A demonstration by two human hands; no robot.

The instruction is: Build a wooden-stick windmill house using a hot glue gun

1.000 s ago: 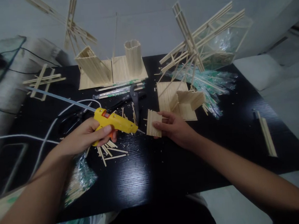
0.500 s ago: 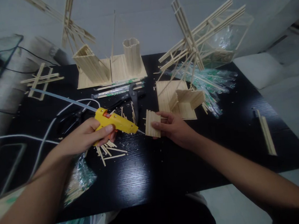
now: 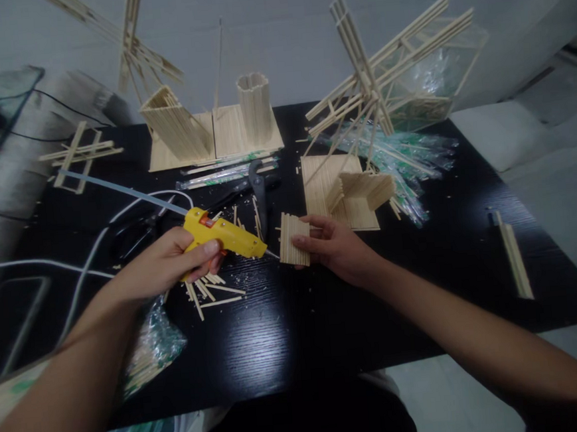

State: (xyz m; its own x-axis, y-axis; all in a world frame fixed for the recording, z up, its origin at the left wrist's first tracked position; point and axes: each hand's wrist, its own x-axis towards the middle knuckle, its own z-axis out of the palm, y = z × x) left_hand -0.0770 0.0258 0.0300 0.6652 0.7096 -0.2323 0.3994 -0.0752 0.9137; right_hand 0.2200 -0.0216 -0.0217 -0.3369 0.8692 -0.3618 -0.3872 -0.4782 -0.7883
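Note:
My left hand [image 3: 194, 253] is wrapped round the handle of a yellow glue gun [image 3: 225, 234], and a long pale glue stick [image 3: 121, 191] juts from its back end. The gun's nozzle points right, at the left edge of a small panel of wooden sticks [image 3: 293, 241]; whether they touch I cannot tell. My right hand [image 3: 338, 245] pinches that panel from the right, thumb on top and the other fingers partly hidden beneath. Short cut sticks [image 3: 215, 293] lie scattered on the black table below the gun.
Behind stand a square stick tower [image 3: 174, 128], a round stick tower [image 3: 255, 112] and a windmill-like stick frame [image 3: 371, 86]. Dark-handled pliers [image 3: 259, 191] lie beyond the gun. Plastic-wrapped sticks [image 3: 404, 167] are at the right back. A white cord [image 3: 92, 258] runs at left.
Almost nothing differs. Both hands, the glue gun and the stick panel keep nearly the same place.

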